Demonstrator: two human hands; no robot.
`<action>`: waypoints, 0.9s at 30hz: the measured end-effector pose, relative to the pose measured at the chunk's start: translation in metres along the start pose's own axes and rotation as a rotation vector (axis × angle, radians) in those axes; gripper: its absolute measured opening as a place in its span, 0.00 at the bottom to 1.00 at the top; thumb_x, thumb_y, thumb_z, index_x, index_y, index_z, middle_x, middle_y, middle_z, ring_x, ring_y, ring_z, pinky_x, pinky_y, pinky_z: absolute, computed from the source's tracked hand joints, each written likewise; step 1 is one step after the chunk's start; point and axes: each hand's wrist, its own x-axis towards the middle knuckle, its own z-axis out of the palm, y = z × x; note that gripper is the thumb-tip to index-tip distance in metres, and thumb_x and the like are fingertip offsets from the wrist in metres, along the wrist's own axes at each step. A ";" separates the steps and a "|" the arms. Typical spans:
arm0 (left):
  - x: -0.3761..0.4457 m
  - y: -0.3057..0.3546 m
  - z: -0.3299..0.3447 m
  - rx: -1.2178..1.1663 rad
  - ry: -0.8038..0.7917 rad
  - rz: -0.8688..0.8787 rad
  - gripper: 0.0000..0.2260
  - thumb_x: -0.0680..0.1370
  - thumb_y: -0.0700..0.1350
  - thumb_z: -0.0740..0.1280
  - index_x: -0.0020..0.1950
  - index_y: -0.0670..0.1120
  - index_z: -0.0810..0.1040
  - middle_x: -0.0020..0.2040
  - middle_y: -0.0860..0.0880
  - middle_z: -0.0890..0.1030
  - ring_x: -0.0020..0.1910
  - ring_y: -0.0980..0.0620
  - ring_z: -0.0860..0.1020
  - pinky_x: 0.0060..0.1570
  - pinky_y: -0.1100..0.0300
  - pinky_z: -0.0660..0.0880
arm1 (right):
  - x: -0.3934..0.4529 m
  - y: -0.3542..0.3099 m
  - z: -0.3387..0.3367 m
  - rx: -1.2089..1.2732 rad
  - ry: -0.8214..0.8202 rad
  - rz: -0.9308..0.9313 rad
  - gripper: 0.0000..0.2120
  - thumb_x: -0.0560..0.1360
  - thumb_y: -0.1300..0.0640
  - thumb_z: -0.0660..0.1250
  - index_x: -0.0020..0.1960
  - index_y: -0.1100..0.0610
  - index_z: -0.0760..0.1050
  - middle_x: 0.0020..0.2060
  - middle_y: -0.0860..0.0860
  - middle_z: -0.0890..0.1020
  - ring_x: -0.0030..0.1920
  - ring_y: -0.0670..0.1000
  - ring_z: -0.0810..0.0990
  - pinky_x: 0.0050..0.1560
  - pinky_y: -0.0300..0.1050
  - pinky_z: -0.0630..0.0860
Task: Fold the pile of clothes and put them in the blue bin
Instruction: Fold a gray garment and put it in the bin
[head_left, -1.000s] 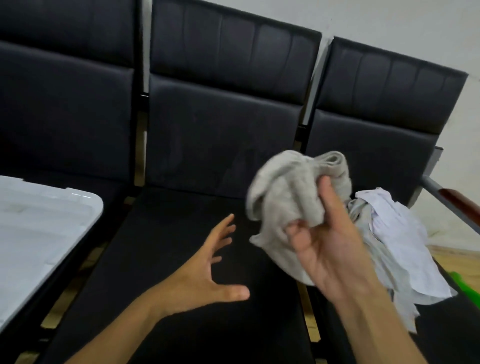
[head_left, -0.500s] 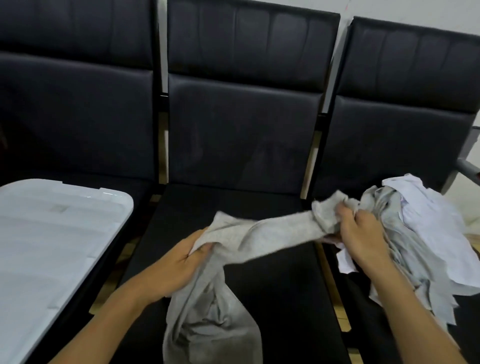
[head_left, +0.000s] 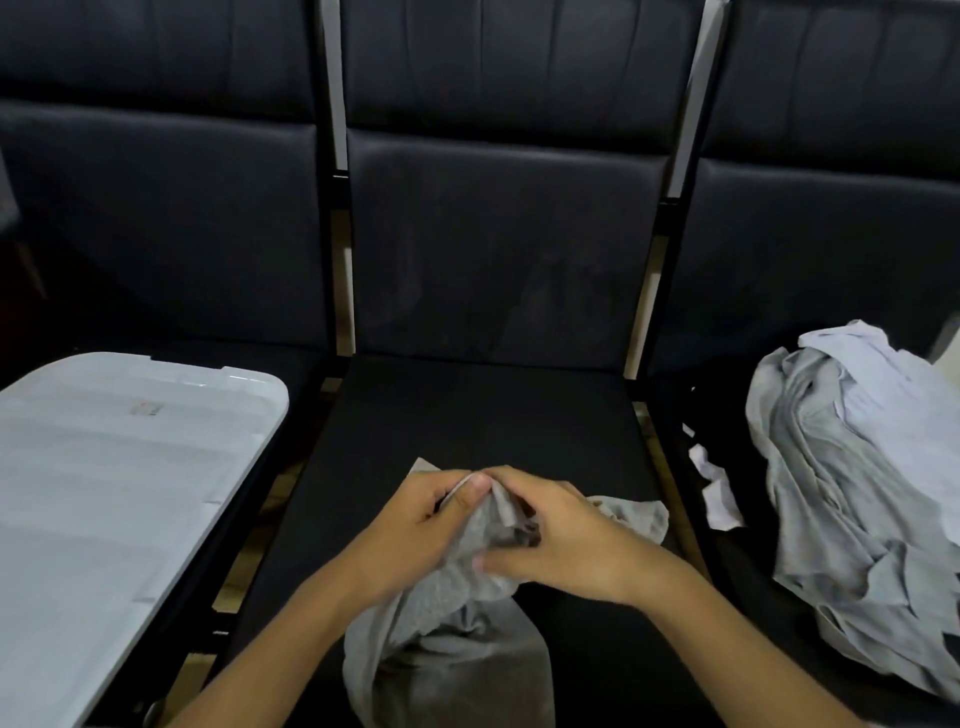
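Hands, two: left hand (head_left: 415, 525), right hand (head_left: 561, 540), one grey garment (head_left: 447, 649) pinched.

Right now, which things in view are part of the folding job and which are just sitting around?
Part of the job:
- grey garment, gripped by left hand and right hand over the middle seat
- pile of clothes on the right seat
- white-lidded bin on the left; only its lid shows

Just lying about:
- small white scraps beside the pile
- black chair backs

The garment (head_left: 457, 623) in hand is plain grey. The pile (head_left: 852, 467) mixes grey and white cloth. The chairs (head_left: 498, 249) are black; the lid (head_left: 114, 467) is white.
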 end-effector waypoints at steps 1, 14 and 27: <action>0.000 0.000 0.000 0.000 -0.006 0.009 0.15 0.84 0.50 0.58 0.50 0.48 0.83 0.39 0.40 0.80 0.37 0.44 0.77 0.39 0.46 0.73 | 0.004 0.001 0.004 -0.038 0.058 -0.044 0.23 0.74 0.53 0.75 0.66 0.44 0.73 0.58 0.43 0.81 0.60 0.43 0.79 0.60 0.48 0.78; -0.002 -0.016 -0.009 0.284 -0.036 -0.119 0.14 0.74 0.60 0.70 0.45 0.50 0.83 0.54 0.59 0.74 0.57 0.59 0.73 0.58 0.60 0.73 | 0.008 -0.012 -0.015 -0.043 0.529 -0.169 0.14 0.83 0.54 0.59 0.40 0.50 0.76 0.32 0.46 0.77 0.33 0.44 0.76 0.37 0.43 0.75; 0.022 0.005 -0.119 0.713 0.459 -0.395 0.11 0.68 0.29 0.64 0.35 0.42 0.82 0.33 0.41 0.79 0.41 0.38 0.81 0.37 0.56 0.69 | 0.046 -0.022 -0.160 -0.191 0.952 -0.016 0.21 0.82 0.52 0.61 0.31 0.53 0.65 0.26 0.48 0.67 0.27 0.43 0.65 0.32 0.43 0.62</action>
